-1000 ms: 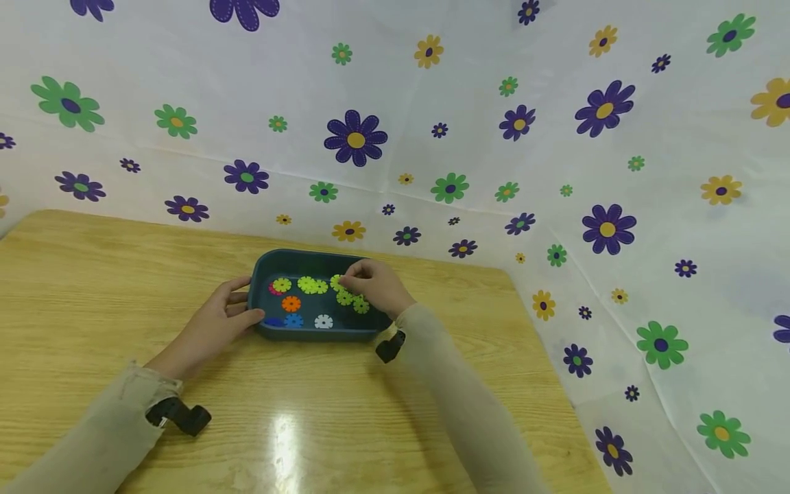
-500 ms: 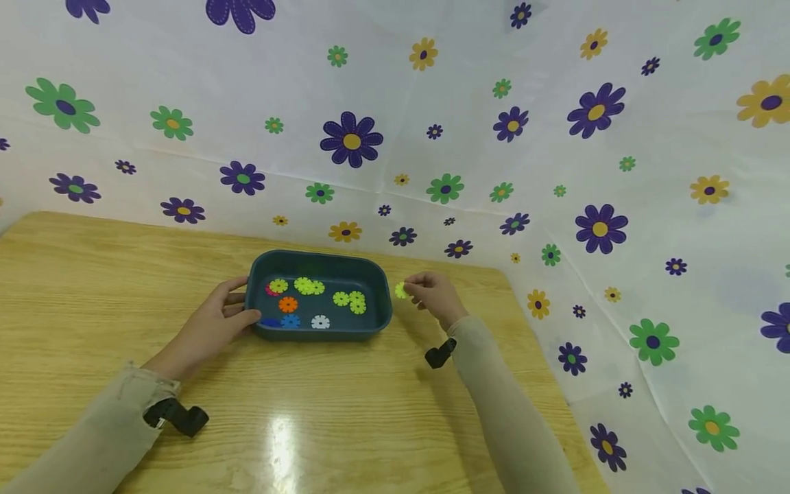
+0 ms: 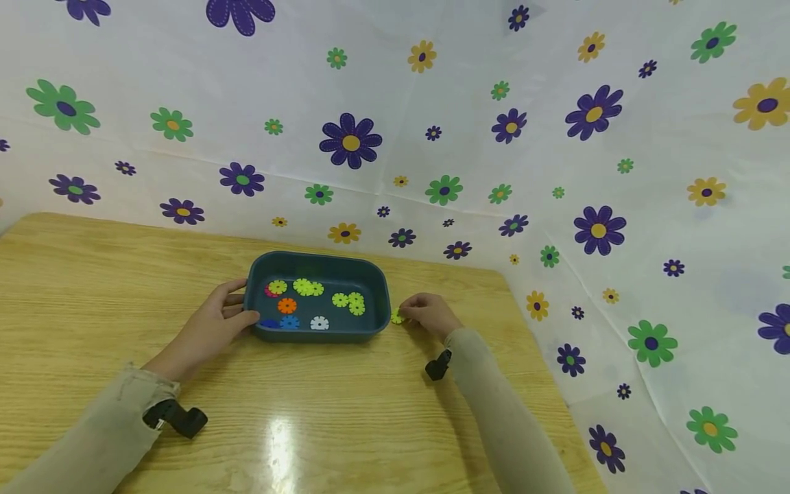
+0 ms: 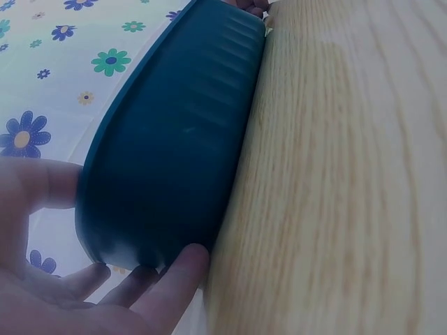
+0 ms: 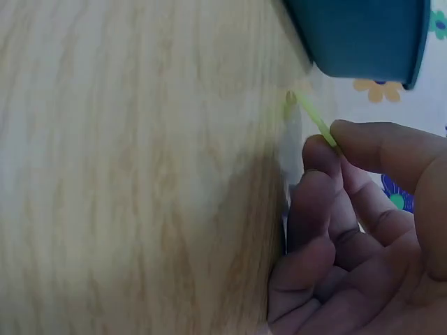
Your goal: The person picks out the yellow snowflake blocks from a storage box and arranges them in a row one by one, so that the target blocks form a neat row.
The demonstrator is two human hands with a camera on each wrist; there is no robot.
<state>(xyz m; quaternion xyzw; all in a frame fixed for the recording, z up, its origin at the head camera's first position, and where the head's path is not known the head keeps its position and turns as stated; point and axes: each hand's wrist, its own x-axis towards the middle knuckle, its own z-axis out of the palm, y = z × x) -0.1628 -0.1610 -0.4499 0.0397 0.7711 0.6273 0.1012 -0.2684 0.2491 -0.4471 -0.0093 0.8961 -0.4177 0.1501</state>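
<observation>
A dark teal tray stands on the table, several notched plastic discs in it. My left hand grips the tray's left end. In the left wrist view, the thumb and fingers of the left hand spread around the tray wall. Just beyond the tray's right end, my right hand pinches a yellow-green notched disc between thumb and index finger. The right wrist view has the disc edge-on and tilted, its lower edge right at the tabletop. The other right-hand fingers are curled.
Inside the tray lie yellow-green discs, an orange disc, blue discs and a white disc. A pink disc peeks from under a yellow-green one. Flower-printed cloth hangs behind the wooden table.
My right hand has lifted a yellow-green disc out of the tray, carried it right past the tray's end, and lowered it to the tabletop. The left hand stays on the tray.
</observation>
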